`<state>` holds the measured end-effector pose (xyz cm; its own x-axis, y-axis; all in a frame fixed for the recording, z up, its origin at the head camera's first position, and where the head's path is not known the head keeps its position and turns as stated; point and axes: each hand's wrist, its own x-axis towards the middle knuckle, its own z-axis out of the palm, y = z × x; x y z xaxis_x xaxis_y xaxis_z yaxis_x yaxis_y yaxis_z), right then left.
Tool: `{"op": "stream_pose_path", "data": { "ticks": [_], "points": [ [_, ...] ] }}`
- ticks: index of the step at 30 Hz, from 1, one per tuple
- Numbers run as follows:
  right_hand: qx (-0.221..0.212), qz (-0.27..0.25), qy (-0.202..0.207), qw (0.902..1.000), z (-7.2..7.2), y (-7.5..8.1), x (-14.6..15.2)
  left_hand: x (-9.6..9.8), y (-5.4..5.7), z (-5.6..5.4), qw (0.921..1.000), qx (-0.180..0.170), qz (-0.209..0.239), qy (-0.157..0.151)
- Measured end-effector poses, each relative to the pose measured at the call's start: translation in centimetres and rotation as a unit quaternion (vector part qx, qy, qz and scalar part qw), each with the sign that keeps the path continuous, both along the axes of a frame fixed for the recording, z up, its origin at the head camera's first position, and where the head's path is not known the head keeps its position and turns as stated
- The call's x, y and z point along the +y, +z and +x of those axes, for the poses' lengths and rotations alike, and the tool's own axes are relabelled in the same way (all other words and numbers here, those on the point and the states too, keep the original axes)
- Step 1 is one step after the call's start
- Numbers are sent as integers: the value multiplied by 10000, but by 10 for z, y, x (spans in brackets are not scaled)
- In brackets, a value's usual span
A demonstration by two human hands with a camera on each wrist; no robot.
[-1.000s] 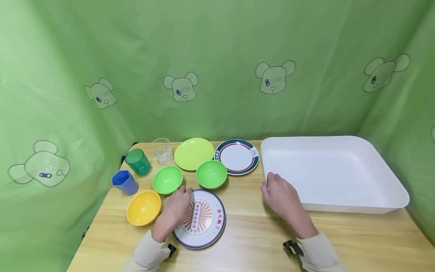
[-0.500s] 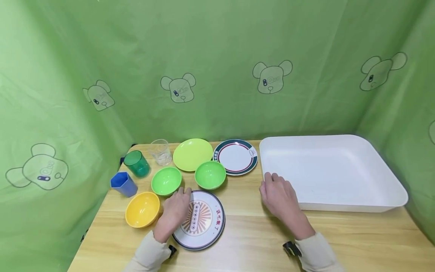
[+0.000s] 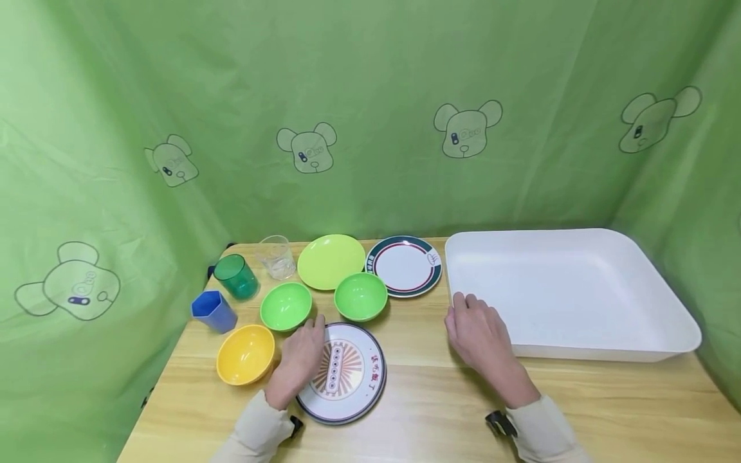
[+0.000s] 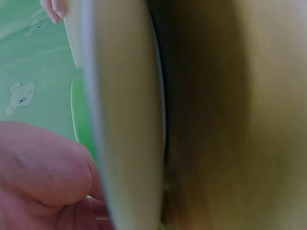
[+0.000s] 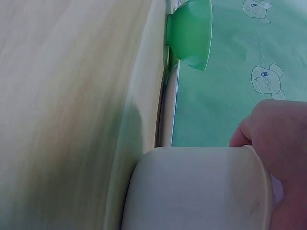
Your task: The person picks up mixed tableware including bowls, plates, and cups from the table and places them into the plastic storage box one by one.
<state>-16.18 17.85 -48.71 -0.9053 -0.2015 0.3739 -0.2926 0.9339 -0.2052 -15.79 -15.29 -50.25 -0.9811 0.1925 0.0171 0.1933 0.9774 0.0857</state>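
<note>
My left hand grips the left rim of a round white plate with an orange sunburst print, which lies on the table. A second rim shows just beneath that plate. In the left wrist view the plate appears edge-on and blurred, its rim beside the hand, fingertips hidden. With thumb and fingers, my right hand pinches the near left wall of a large white tray. The right wrist view has that hand over the rim of the tray.
Beyond the left hand sit two green bowls and a yellow bowl. Farther left are a blue cup, a green cup and a clear glass. A lime plate and a dark-rimmed plate stand before the green curtain.
</note>
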Motion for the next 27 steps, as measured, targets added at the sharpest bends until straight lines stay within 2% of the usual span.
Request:
{"op": "stream_pose_path", "data": {
  "ticks": [5, 13, 20, 27],
  "points": [
    [65, 1, 27, 10000, 0, -1, 0, -6, -2, 0, 9995, 43, 283, -138],
    [28, -38, 11, 10000, -1, -2, 0, -15, 0, 2, 9958, -12, 840, -357],
    [151, -52, 32, 9999, 0, 0, 0, -20, 7, 3, 9885, -544, 1407, -100],
    [288, -77, 69, 9995, 0, -1, -1, -30, 15, 8, 9794, -508, 1953, -52]
  ]
}}
